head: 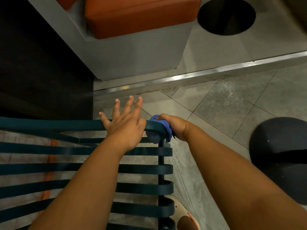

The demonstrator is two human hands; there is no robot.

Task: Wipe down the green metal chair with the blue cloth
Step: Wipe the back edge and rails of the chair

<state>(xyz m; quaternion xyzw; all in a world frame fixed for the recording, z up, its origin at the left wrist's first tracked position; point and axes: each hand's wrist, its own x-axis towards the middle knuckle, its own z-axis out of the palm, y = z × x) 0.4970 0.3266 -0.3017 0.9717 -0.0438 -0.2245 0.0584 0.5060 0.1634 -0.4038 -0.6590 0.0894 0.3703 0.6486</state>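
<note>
1. Seemingly mid-wipe, the right hand [172,127] gripped one bunched blue cloth [167,130] against the corner of the one green metal chair [149,151], while the left hand [126,123] rested flat on the top rail just beside it, fingers spread.
2. Risk, by judgement: the bunched cloth could slip off the curved rail, or the chair could shift under the pressing hand.
3. Counted: two hands, one cloth, one chair, and about six looped slat ends below the hands.

No text, label, brand, number or sign can be read anywhere in the head view. The surfaces that show carry no lettering that can be made out.
</note>
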